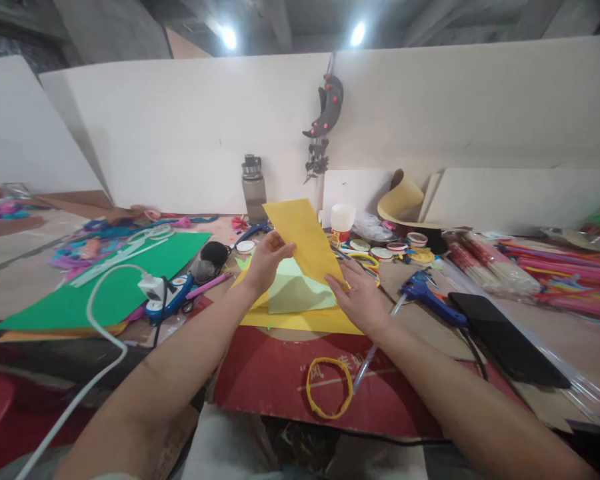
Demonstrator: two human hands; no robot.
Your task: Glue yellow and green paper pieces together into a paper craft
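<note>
A yellow sheet (pixel 305 230) is held tilted up over the work area. My left hand (pixel 269 261) pinches its left edge between thumb and fingers. At the sheet's lower right corner, my right hand (pixel 360 297) has its thumb and fingers closed on the edge. Below lies a pale green sheet (pixel 297 293), resting on a larger yellow sheet (pixel 300 321). Nearer my body, a yellow ring (pixel 309 387) lies on a red board (pixel 260 373). Yellow-handled scissors (pixel 373 260) sit just beyond my right hand, partly hidden by it.
To the right are a blue glue gun (pixel 433 299) with a clear glue stick, a black phone (pixel 505 337) and bundles of pipe cleaners (pixel 545 267). On the left are green sheets (pixel 145 293), a power strip (pixel 170 300) and its white cable (pixel 93 313). A bottle (pixel 253 190) stands behind.
</note>
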